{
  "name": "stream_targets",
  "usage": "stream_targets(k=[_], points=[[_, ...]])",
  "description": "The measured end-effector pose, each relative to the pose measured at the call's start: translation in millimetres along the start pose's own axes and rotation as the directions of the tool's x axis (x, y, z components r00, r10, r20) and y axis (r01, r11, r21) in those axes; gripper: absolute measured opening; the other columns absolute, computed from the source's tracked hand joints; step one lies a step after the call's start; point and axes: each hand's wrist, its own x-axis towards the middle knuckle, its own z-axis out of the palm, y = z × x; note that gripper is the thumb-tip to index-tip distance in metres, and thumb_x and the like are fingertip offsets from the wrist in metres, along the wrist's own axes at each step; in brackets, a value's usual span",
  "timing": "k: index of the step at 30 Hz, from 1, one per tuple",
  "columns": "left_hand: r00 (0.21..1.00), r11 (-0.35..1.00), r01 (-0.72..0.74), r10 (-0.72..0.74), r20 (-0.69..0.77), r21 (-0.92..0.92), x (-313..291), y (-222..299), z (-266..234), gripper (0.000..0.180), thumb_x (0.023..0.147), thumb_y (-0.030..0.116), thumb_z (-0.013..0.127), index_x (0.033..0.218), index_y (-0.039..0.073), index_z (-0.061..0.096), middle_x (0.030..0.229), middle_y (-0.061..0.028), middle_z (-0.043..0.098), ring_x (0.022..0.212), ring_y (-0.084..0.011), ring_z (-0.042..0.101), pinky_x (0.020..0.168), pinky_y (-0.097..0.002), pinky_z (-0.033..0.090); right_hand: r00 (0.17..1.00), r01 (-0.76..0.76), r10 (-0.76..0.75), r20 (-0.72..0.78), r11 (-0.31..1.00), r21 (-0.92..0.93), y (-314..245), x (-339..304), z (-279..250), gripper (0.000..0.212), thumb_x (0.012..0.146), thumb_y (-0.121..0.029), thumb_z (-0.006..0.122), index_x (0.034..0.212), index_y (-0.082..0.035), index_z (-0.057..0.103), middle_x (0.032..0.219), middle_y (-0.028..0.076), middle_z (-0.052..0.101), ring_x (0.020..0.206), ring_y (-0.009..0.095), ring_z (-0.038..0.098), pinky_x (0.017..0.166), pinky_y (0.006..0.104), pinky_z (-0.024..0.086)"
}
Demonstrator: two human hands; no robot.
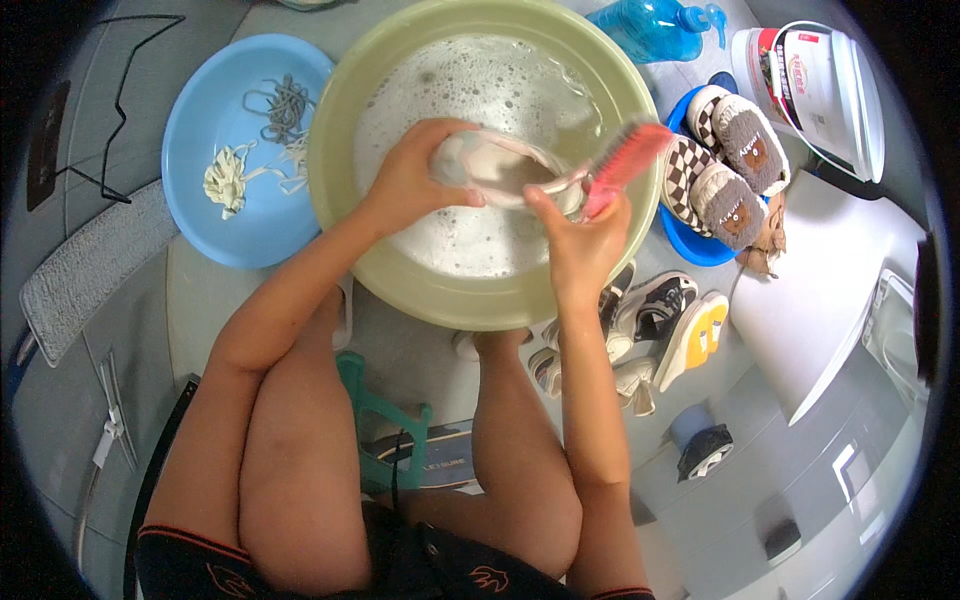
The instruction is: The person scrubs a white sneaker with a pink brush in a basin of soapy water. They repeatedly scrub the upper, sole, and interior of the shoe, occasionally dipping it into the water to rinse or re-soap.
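A pale, wet shoe (pixel 472 158) is held above the soapy water (pixel 455 245) in a large yellow-green basin (pixel 480 308). My left hand (pixel 412 172) grips the shoe's left end, thumb along the near side. At the shoe's other end, my right hand (pixel 588 243) is closed around a pink scrub brush (pixel 628 165). Its bristles point up and to the right, slightly blurred. The right thumb and fingers also touch the shoe's edge. Foam and bubbles float on the water below both hands.
Left of the basin, a light blue basin (pixel 190 215) holds grey and white shoelaces. At right are a blue pump bottle (pixel 650 30), a white bucket (pixel 835 100), slippers (pixel 735 170) in a blue basin, and several shoes (pixel 650 310). A green stool (pixel 372 415) stands beneath me.
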Motion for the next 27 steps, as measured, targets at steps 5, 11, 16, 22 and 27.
stream_targets(k=[5, 11, 16, 22, 27], points=[[0.999, 0.999, -0.034, 0.034, 0.034, -0.002, -1, -4, 7, 0.076, 0.058, 0.023, 0.09, 0.126, 0.011, 0.06, 0.125, -0.0117, 0.057, 0.118, -0.0283, 0.056, 0.101, -0.038, 0.044, 0.986, -0.087, 0.094, 0.137, 0.995, -0.051, -4, 10, 7, 0.053, 0.058, -0.022, 0.094, 0.09, -0.001, 0.057, 0.081, 0.011, 0.06, 0.073, 0.024, 0.057, 0.069, 0.0356, 0.049], [0.99, 0.992, 0.125, -0.126, 0.062, 0.007, -1, -4, -2, 0.077, 0.061, 0.025, 0.09, 0.129, 0.011, 0.057, 0.129, -0.0119, 0.056, 0.119, -0.0295, 0.055, 0.102, -0.0384, 0.043, 0.951, -0.262, 0.223, 0.213, 0.95, 0.173, 25, 19, -17, 0.045, 0.069, -0.015, 0.088, 0.086, -0.005, 0.047, 0.09, 0.01, 0.066, 0.08, 0.016, 0.064, 0.064, 0.0308, 0.052], [0.995, 0.989, 0.101, -0.101, -0.004, 0.113, -1, -10, -9, 0.084, 0.068, 0.022, 0.086, 0.14, 0.01, 0.046, 0.141, -0.0136, 0.049, 0.132, -0.0301, 0.046, 0.112, -0.042, 0.035, 0.899, -0.434, 0.269, 0.345, 0.648, 0.626, 30, 13, -32, 0.04, 0.072, 0.013, 0.066, 0.086, -0.01, 0.034, 0.123, 0.029, 0.058, 0.116, 0.03, 0.06, 0.085, 0.0305, 0.052], [0.969, 0.961, -0.223, 0.201, 0.142, 0.165, 16, 49, 16, 0.086, 0.074, 0.025, 0.08, 0.147, 0.008, 0.037, 0.146, -0.0177, 0.045, 0.14, -0.0344, 0.038, 0.114, -0.0426, 0.031, 0.875, -0.482, 0.199, 0.441, 0.438, 0.759, 15, 5, -22, 0.042, 0.067, 0.015, 0.055, 0.087, -0.013, 0.032, 0.141, 0.029, 0.048, 0.1, 0.018, 0.059, 0.068, 0.0236, 0.049], [0.849, 0.971, 0.033, 0.098, 0.519, -0.238, 42, 27, 50, 0.088, 0.075, 0.016, 0.079, 0.149, 0.004, 0.032, 0.135, -0.0175, 0.054, 0.121, -0.0241, 0.054, 0.101, -0.0361, 0.044, 0.86, -0.482, 0.077, 0.504, 0.447, 0.754, 7, 6, -21, 0.041, 0.071, 0.019, 0.052, 0.088, -0.012, 0.031, 0.141, 0.026, 0.048, 0.126, 0.03, 0.053, 0.095, 0.0363, 0.049]])
